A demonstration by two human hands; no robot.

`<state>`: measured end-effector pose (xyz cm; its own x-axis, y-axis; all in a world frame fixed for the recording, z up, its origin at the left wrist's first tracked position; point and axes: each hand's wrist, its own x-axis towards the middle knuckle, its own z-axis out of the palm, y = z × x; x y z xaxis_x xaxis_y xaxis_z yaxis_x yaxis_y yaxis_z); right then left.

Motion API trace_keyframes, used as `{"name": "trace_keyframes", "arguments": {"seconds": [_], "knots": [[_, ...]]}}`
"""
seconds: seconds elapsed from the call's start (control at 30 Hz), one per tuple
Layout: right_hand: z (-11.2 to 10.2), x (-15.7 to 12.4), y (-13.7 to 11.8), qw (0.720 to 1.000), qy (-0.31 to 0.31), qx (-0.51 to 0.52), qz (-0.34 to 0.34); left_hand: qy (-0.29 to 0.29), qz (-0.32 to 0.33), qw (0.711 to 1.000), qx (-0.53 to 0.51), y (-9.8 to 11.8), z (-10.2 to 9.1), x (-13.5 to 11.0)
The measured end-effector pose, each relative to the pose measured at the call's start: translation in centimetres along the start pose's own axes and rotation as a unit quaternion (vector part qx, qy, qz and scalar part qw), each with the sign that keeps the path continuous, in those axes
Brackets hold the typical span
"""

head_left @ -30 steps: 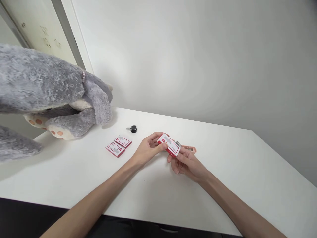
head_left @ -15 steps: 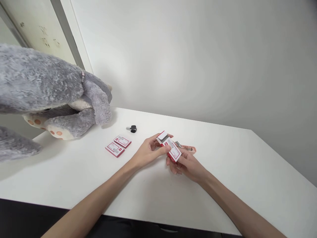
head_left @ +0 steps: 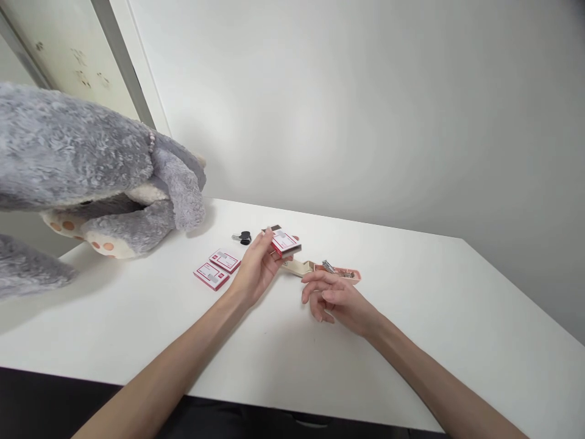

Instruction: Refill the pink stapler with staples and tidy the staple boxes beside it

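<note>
My left hand (head_left: pixel 261 267) is closed on a small red-and-white staple box (head_left: pixel 284 241), held above the table with a dark end showing at the right and a dark flap or edge at the back. My right hand (head_left: pixel 336 297) hovers in front of the stapler, fingers loosely bent and apart, with nothing visible in them. Behind the two hands lies an opened pink-and-cream stapler (head_left: pixel 345 274), its metal parts exposed; my right fingers and left hand cover some of it.
Two more red-and-white boxes (head_left: pixel 225 260) lie side by side left of my left hand. A black staple remover (head_left: pixel 244 237) rests behind them. A big grey plush toy (head_left: pixel 105 158) takes up the left of the white table (head_left: pixel 411 341), and a wall (head_left: pixel 342 122) stands behind.
My left hand has carried the staple box left and away from my right hand, turning it. My right hand has let go of it. More of the stapler now shows.
</note>
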<state>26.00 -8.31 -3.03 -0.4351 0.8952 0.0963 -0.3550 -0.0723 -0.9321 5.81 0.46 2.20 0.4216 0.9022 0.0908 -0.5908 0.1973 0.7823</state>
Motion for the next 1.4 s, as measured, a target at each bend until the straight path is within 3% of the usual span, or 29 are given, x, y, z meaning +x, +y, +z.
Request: {"name": "trace_keyframes", "arguments": {"seconds": [0.6,0.77,0.93,1.1,1.4], "knots": [[-0.1,0.0,0.2,1.0,0.008,-0.008,0.021,0.03,0.018,0.999,0.041,0.4,-0.2,0.2],[0.1,0.1,0.0,1.0,0.009,-0.01,0.014,-0.015,0.012,0.994,0.106,0.4,-0.1,-0.3],[0.8,0.1,-0.5,0.999,0.002,-0.041,-0.006,-0.131,0.01,0.958,0.253,0.1,0.0,-1.1],[1.3,0.1,-0.7,0.998,0.039,-0.047,-0.004,-0.23,-0.022,0.937,0.263,-0.2,0.2,-1.4],[1.6,0.0,-1.0,0.997,0.069,-0.043,0.003,-0.225,-0.036,0.937,0.266,-0.4,-0.7,-0.9]]}}
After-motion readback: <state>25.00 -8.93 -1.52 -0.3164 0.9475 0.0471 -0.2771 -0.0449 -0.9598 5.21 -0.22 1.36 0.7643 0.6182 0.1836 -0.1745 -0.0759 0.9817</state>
